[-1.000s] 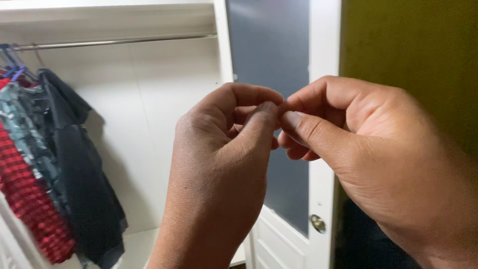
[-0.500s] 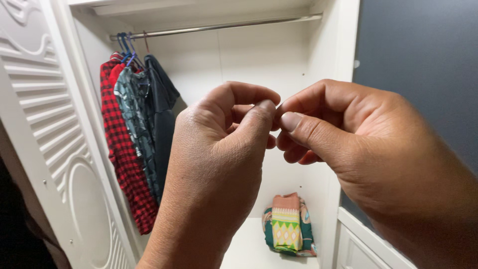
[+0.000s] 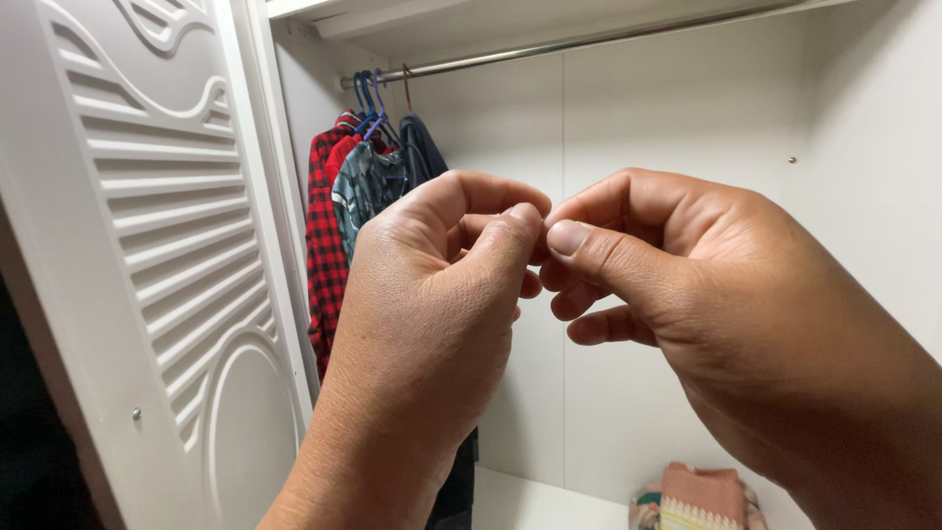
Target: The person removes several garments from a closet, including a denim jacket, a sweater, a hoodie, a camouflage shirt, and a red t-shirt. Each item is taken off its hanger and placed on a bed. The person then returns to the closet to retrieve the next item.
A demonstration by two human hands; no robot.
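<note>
Pinching fingertips together, left hand meets right hand (wardrobe open behind)

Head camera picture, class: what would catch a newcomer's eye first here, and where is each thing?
Two bare hands fill the middle foreground, the left hand and right hand pinching fingertips together; whether they hold anything cannot be told. Behind them an open white wardrobe has shirts on the rail at upper left, the red checked shirt brightest. The carved white door stands open at left, and a folded patterned cloth lies at the bottom right.
</note>
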